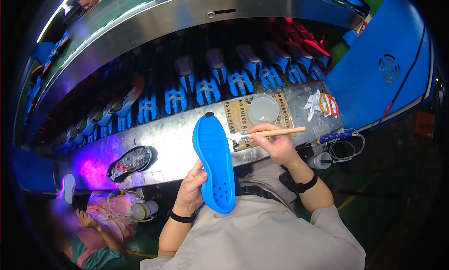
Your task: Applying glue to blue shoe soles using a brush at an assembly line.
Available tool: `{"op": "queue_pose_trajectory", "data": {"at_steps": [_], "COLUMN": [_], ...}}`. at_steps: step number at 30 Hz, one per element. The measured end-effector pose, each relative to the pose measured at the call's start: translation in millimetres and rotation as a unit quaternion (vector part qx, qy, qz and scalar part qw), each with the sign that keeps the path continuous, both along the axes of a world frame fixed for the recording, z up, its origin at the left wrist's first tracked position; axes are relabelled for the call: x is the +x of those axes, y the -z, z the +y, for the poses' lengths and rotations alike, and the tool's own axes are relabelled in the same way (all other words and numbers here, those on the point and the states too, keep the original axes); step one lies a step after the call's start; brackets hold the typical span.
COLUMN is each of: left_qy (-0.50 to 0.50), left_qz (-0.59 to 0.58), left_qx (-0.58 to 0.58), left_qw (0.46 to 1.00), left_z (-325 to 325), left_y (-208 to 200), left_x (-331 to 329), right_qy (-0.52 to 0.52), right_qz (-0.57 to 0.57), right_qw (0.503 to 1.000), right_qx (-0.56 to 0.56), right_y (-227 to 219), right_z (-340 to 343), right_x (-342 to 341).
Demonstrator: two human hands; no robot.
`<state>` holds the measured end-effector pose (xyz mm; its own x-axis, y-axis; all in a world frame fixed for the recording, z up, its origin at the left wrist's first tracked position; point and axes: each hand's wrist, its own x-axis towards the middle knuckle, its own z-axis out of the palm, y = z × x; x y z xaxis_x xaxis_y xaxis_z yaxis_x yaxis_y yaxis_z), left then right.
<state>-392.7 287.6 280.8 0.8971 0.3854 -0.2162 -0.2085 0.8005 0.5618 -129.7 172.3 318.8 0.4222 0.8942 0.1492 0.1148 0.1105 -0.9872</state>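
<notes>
The blue sole [213,160] is gripped along its left edge by the curled left hand [190,185]. A wooden-handled brush [286,131] is pinched in the right hand [277,145], its white tip held just beside the sole's right edge; contact cannot be told.

The left hand [191,185] holds a blue shoe sole [215,163] by its left edge, while the right hand [279,146] grips a wooden-handled brush [278,132], its white bristles at the sole's right edge. Just beyond the right hand, a translucent tub [251,113] stands on cardboard [237,115]; left of the left hand, a black tray [114,175] lies on the worktop [175,146].
</notes>
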Motion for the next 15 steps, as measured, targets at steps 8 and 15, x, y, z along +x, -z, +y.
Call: {"op": "queue_pose_trajectory", "data": {"at_steps": [8, 15], "left_qy": [-0.005, -0.001], "left_qz": [0.007, 0.013], "left_qx": [0.058, 0.072], "left_qw": [0.998, 0.997], "left_z": [1, 3], "left_y": [-15, -23], "left_x": [2, 3], "right_qy": [0.014, -0.044], "right_qz": [-0.204, -0.183], "right_qw": [0.978, 0.982], "right_qx": [0.028, -0.001], "right_y": [-15, -24], "right_z": [9, 1], "right_x": [-13, -13]}}
